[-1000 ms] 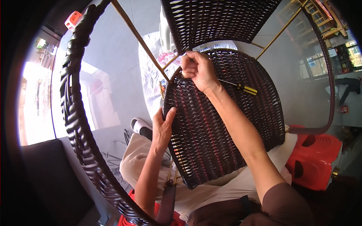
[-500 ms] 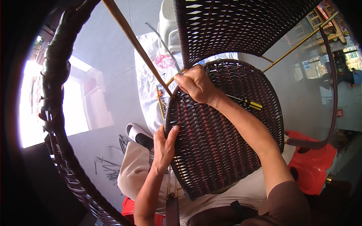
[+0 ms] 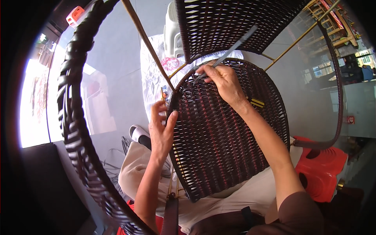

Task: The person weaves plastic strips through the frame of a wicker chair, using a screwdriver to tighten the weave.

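A dark brown woven chair seat [image 3: 227, 129] with reddish lines lies tilted over my lap, on a gold-coloured metal frame. Above its far left part, my right hand [image 3: 225, 80] is closed in a pinch on a flat grey weaving strip [image 3: 241, 42]. The strip's free end sticks up to the right, across the woven backrest [image 3: 227, 23]. At the seat's left edge is my left hand [image 3: 160, 129], its thumb and fingers apart and nothing seen in them. On the weave by my right wrist rests a screwdriver [image 3: 257, 102] with a yellow and black handle, partly hidden.
The wrapped armrest hoop [image 3: 74, 117] curves along the left, and a gold frame bar [image 3: 147, 41] rises beside it. A white plastic stool [image 3: 172, 31] stands beyond on a white sheet [image 3: 150, 70]. Red stools [image 3: 321, 168] are at right. Loose strips [image 3: 111, 160] lie on the floor.
My right hand has moved right from the seat's corner, swinging the strip's free end from left to right. My left hand has slid up the edge and loosened. The chair has shifted slightly left.
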A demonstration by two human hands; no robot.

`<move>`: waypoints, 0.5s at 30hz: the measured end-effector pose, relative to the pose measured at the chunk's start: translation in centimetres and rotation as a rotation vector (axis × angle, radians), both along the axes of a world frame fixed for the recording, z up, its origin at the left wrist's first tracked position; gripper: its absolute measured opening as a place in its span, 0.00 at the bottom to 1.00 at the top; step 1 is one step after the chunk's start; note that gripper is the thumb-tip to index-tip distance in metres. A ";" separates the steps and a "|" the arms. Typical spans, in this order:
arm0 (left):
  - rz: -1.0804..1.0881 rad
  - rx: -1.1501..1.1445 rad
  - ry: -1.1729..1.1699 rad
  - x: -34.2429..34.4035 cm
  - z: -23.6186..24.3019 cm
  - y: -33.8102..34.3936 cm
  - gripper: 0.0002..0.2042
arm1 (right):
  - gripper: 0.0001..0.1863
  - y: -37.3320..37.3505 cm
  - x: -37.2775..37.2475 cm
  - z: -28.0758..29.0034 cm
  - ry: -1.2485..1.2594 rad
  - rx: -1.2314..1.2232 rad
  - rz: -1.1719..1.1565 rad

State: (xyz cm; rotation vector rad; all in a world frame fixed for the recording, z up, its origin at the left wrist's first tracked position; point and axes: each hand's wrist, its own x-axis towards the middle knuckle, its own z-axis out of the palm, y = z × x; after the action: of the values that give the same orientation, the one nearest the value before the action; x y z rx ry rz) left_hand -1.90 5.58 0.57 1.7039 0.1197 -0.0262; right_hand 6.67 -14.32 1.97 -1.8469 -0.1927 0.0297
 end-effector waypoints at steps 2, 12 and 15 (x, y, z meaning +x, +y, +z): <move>0.101 0.497 -0.347 0.5 0.8 -0.7 0.20 | 0.20 -0.5 -0.3 -0.5 0.094 0.180 -0.099; -0.095 0.798 -0.423 1.3 0.7 -3.9 0.08 | 0.15 1.8 -0.1 -0.9 0.110 0.550 -0.228; -0.078 0.785 -0.425 0.9 0.0 -4.1 0.08 | 0.14 1.7 -0.1 -1.3 0.119 0.641 -0.311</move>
State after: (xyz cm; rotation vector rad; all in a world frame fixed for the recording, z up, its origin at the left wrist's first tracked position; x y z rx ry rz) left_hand -1.00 1.50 0.53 2.4519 -0.2930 0.3673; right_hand 6.57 -12.62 0.66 -1.2127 0.1586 -0.1253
